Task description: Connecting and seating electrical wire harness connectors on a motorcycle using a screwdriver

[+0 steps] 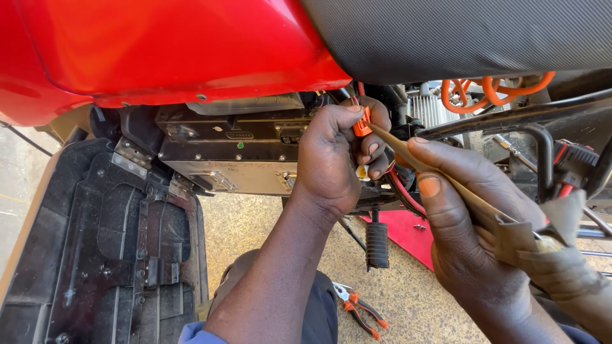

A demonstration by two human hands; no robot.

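Observation:
My left hand (335,156) is closed around a small orange connector (362,126) on wires under the seat of a red motorcycle (159,51). My right hand (468,210) holds a strip of brown tape (446,181) stretched up to the connector, with the tape roll or end bunched near my wrist (542,245). Red and black cables (401,188) run just below the connector. A metal electronics box (236,156) sits left of my left hand.
A black textured seat (459,32) overhangs at the top right. Orange coiled cables (491,89) lie behind a black frame tube (523,121). A black foot peg (377,245) hangs below. Orange-handled pliers (357,309) lie on the concrete floor. A black footboard (108,248) stands at left.

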